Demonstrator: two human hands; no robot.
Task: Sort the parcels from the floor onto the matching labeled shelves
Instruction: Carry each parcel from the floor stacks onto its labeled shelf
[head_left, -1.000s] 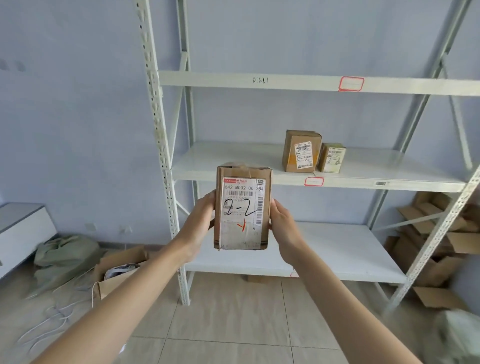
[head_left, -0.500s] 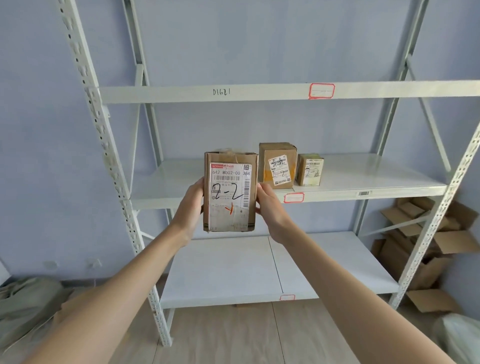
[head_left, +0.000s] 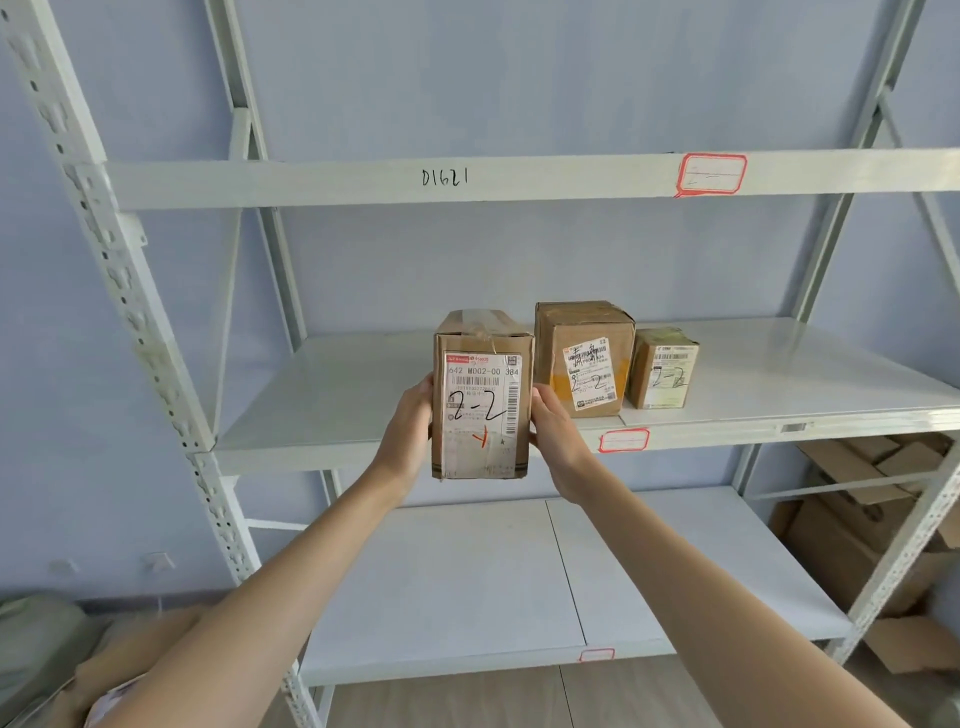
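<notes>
A brown cardboard parcel (head_left: 480, 397) with a white label hand-marked "2-2" is upright between my left hand (head_left: 410, 431) and my right hand (head_left: 553, 434), which grip its two sides. It hangs at the front edge of the middle shelf (head_left: 332, 400), its lower part still below the shelf's lip. Two more parcels marked "2-2" stand on that shelf just to the right: a larger parcel (head_left: 584, 358) and a small parcel (head_left: 665, 369). A red-bordered tag (head_left: 623, 440) is stuck on the shelf's front edge.
The white metal rack has an upper beam (head_left: 311, 179) written "D1621" with a red tag (head_left: 711, 174), and a lower shelf (head_left: 467, 582) with its own tag. Flattened cardboard boxes (head_left: 857, 509) pile behind the rack at right. A green sack (head_left: 36, 639) lies at lower left.
I have stepped closer and the view has tilted up. Both hands have carried the parcel up and forward to the middle shelf's edge, next to the two parcels there.
</notes>
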